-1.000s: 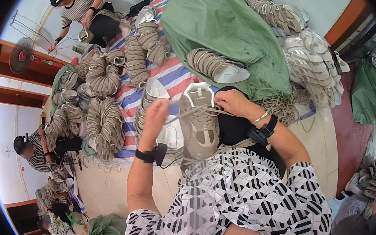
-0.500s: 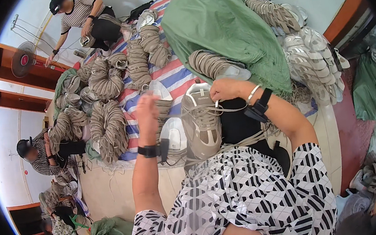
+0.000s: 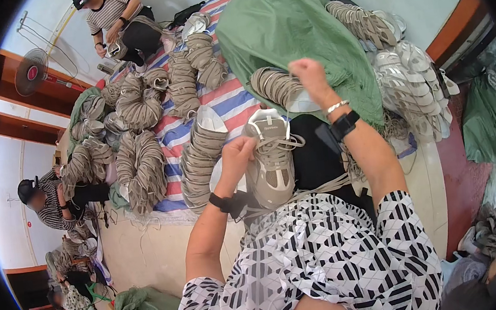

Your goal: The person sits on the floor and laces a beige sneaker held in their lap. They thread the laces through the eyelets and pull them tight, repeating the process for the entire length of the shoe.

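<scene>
A beige-grey sneaker upper (image 3: 272, 176) with a white collar lining rests on my black-clad lap, toe toward me. Its flat beige laces (image 3: 274, 148) cross the tongue, with a loop sticking out on the right. My left hand (image 3: 238, 157) is closed in a pinch at the upper's left eyelet edge; what lies between the fingertips is hidden. Up and to the right, over the green sheet, my right hand (image 3: 312, 79) pinches a lace end, and a thin strand runs from it down toward the upper's collar.
A nested stack of similar uppers (image 3: 204, 159) stands left of my lap on a striped sheet (image 3: 234, 100). More bundles (image 3: 140, 170) lie farther left. A green cover (image 3: 296, 27) spreads ahead, with pale uppers (image 3: 413, 87) at right. Several people sit at the left.
My right hand has risen away from the collar, drawing the lace upward. My left hand has come in from the left to the upper's edge. A co-worker's outstretched arm has drawn back.
</scene>
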A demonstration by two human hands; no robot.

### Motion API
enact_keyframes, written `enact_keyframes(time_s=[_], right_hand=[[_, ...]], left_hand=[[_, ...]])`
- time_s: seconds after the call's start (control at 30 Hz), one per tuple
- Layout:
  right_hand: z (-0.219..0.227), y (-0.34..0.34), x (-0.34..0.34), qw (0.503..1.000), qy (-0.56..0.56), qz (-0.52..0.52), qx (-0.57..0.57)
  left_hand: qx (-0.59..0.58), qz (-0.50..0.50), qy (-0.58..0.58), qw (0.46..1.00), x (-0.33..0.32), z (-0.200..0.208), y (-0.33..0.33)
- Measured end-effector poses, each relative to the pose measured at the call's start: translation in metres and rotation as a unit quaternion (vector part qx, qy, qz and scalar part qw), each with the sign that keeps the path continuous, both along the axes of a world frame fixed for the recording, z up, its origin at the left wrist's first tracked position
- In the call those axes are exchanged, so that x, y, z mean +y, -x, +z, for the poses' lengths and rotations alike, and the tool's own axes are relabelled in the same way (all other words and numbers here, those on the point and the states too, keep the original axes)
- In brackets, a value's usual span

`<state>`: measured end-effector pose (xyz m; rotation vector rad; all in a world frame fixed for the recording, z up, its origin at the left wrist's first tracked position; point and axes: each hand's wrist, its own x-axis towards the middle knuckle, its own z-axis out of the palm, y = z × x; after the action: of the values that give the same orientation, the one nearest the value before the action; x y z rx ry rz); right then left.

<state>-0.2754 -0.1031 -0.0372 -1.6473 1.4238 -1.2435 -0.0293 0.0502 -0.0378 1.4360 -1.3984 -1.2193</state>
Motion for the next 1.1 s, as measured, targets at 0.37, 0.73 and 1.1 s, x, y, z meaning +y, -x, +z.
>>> enact_keyframes(time_s=[0.37, 0.73, 1.1], right_hand=[[0.003, -0.032, 0.076, 0.952, -0.054, 0.294, 0.062], [-0.009, -0.05, 0.085, 0.936, -0.141, 0.32, 0.019], [-0.009, -0.043, 0.09, 0.936, -0.111, 0.332, 0.021]], left_hand=[[0.022, 0.007, -0.011, 1.0, -0.004, -0.013, -0.011], [0.079, -0.035, -0.043, 0.995, -0.013, -0.019, -0.012], [-0.197, -0.113, 0.089, 0.97, -0.028, 0.018, -0.006]])
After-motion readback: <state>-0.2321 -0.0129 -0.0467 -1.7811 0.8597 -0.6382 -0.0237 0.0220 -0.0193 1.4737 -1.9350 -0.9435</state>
